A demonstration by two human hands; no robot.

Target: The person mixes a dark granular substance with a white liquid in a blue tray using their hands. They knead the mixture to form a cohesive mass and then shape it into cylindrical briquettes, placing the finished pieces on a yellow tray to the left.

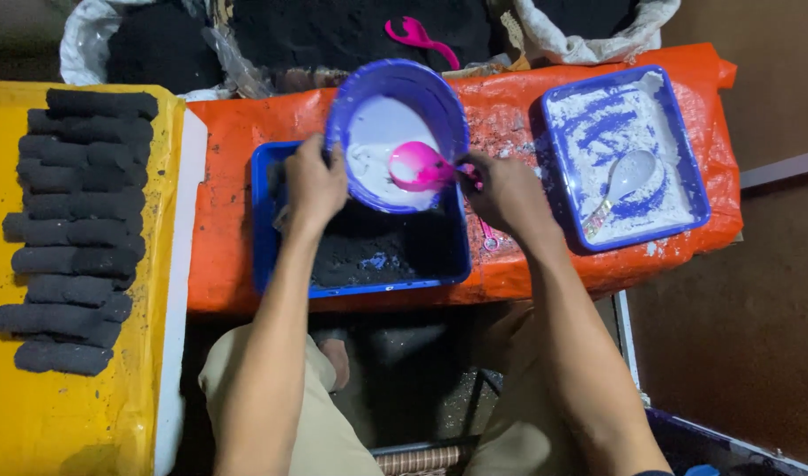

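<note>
My left hand (314,181) grips the near rim of a blue round bowl (439,97), tilted toward me, with white paste inside. My right hand (508,189) holds a pink spoon (417,166) whose scoop lies inside the bowl on the white paste. The bowl hangs over a blue rectangular tray (263,229) that holds black powder. All of this sits on an orange-covered table (236,132).
A second blue tray (690,167) with white powder and a white spoon (627,176) lies at right. Several black rolled sticks (78,229) are stacked on a yellow sheet (69,414) at left. Sacks of black powder (333,31) and another pink spoon (417,35) stand behind.
</note>
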